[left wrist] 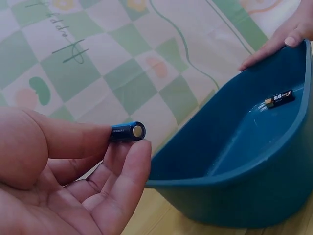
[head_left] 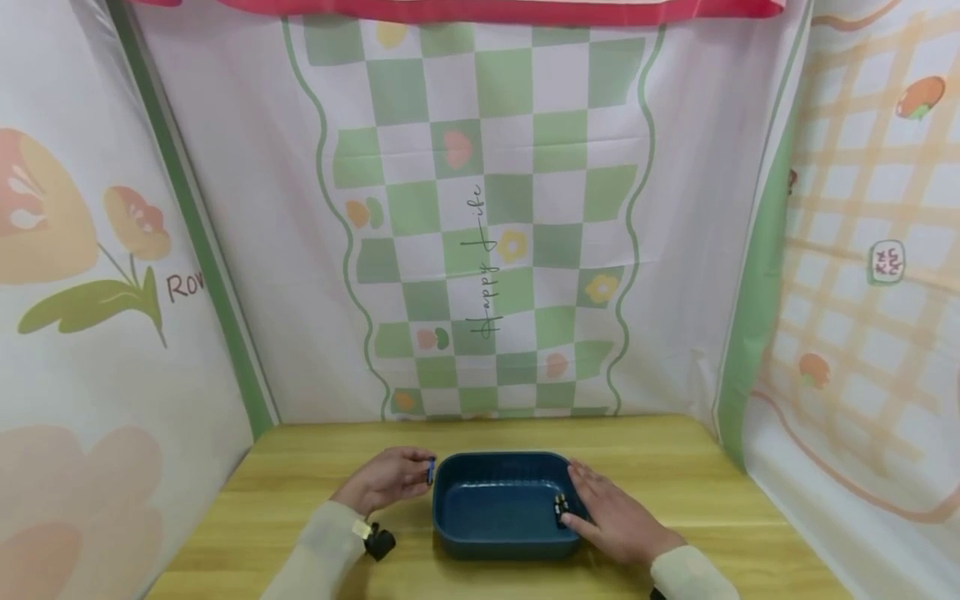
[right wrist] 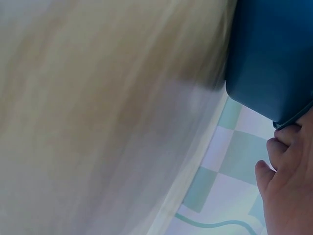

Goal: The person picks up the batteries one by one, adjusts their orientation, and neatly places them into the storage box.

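Inside the teal basin (head_left: 510, 550) lies at least one black-and-gold battery (left wrist: 280, 99).

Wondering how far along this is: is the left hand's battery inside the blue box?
No, the left hand holds the battery in the air beside the box, outside its rim.

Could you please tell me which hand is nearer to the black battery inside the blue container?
Right. The right hand rests on the rim of the blue container, near the black battery; the left hand is outside the opposite end, pinching another battery.
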{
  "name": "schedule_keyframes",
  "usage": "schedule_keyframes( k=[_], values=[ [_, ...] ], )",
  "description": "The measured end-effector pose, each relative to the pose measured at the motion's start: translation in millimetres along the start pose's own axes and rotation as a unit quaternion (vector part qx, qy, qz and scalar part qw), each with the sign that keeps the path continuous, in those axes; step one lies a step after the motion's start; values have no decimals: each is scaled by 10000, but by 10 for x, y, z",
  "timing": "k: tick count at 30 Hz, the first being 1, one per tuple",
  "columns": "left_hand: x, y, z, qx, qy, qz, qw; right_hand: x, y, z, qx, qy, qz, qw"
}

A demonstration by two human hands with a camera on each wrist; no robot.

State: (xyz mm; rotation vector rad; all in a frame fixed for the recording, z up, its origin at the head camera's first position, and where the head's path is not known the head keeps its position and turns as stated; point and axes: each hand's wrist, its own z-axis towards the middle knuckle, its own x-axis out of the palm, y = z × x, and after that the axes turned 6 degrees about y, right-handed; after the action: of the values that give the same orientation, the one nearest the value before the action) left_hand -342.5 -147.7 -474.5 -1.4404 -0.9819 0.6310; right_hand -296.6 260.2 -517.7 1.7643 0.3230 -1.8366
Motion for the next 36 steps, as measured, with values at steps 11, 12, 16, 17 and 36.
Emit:
schedule_keyframes(
  k=[11, 12, 16, 17, 36],
  values=[
    [196, -49, 183, -64, 73, 136, 9999, -23, 11, 5, -13, 50, 104, 9999],
    [219, -48, 202, -53, 82, 141, 9999, -22, 12, 4, -9, 46, 93, 9999],
    [311, -36, 270, -24, 163, 128, 9998, -13, 16, -2, -14, 9, 35, 10000],
    [333, -32, 286, -30, 182, 107, 9998, -11, 18, -5, -13, -2, 13, 10000],
    [539, 44, 621, -257, 111, 377, 9989, 0, -7, 21, 49, 151, 135, 9998]
  ],
)
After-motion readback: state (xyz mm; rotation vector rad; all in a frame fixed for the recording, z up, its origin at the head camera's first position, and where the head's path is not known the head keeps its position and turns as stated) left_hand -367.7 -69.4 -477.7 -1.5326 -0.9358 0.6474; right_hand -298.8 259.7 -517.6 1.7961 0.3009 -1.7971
